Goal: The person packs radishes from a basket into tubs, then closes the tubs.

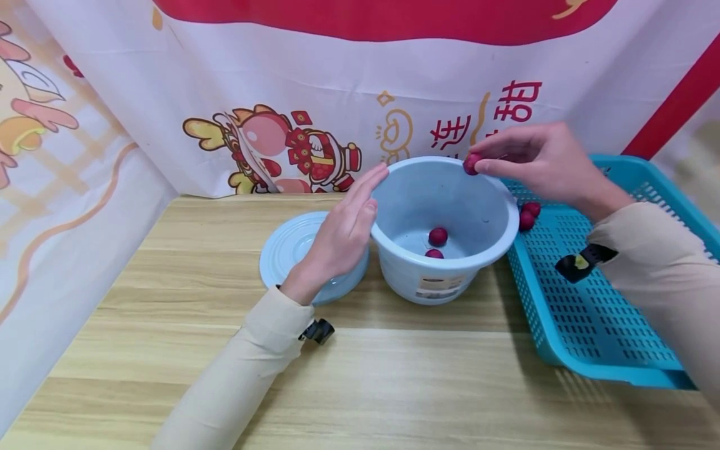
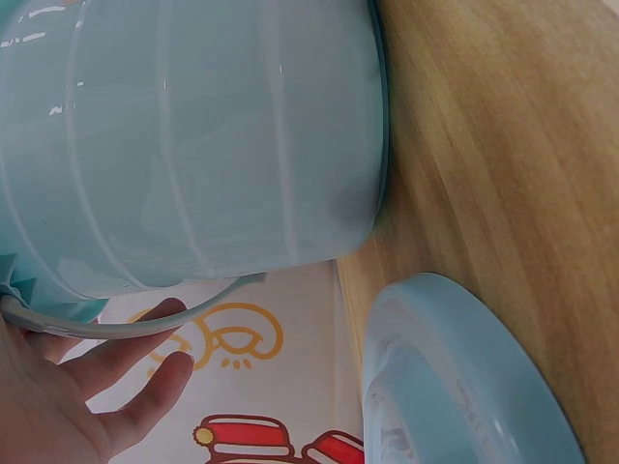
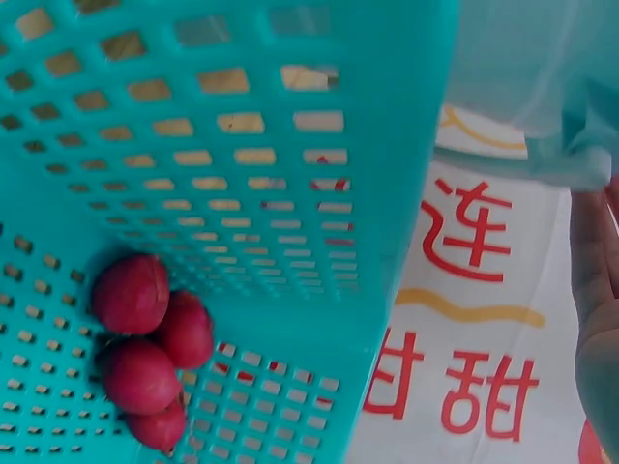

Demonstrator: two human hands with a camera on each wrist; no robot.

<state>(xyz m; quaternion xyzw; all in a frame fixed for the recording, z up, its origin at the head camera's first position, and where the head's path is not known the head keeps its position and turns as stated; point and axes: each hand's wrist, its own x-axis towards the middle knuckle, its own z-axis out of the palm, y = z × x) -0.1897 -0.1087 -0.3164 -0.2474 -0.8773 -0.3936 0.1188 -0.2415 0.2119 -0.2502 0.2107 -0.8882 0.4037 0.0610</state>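
Right hand [image 1: 545,155] pinches a radish [image 1: 470,165] at the rim of the bucket [image 1: 402,272];
Left hand [image 1: 344,234], straight-fingered, touches it; a loose pinch could drop the radish into the slotted basket [image 1: 590,325] by the right hand.

Head view: bare left hand [image 1: 343,234] hides part of round light-blue plastic lid [image 1: 289,247]; slotted teal plastic basket [image 1: 607,322] cropped right.

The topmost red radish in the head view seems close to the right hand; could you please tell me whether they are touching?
Touching: the head view shows the right hand pinching the red radish between thumb and fingers.
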